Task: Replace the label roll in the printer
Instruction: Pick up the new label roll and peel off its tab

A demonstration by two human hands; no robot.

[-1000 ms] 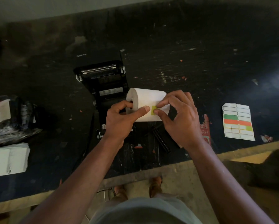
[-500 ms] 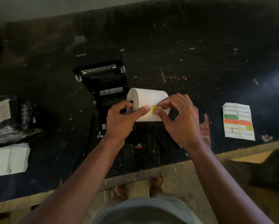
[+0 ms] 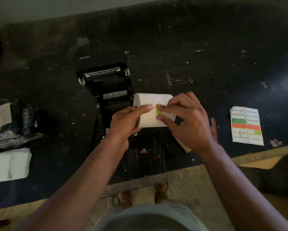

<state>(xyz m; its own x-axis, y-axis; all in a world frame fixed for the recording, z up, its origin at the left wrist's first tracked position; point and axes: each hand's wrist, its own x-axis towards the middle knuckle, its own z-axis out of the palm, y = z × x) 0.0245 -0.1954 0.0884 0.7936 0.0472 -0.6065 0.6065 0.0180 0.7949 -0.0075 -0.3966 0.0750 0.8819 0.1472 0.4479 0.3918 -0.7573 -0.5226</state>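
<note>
Dark and scuffed, the work surface [image 3: 206,52] carries a black printer [image 3: 106,84] with its lid raised, its roll bay exposed. A new label roll [image 3: 154,104] is held just in front and to the right of the open printer, above the surface. The left hand [image 3: 124,121] grips the roll at its left end, thumb pressed flat across the white face. The right hand [image 3: 188,120] pinches a small yellow-green sticker [image 3: 158,110] that seals the loose end of the roll.

To free the end cleanly, keep the left thumb pressed beside the sticker so the outer wrap does not shift. Peel the sticker low and slow, along the wrap, so that no label tears. A sheet of coloured labels [image 3: 245,125] lies well apart at the right.
</note>
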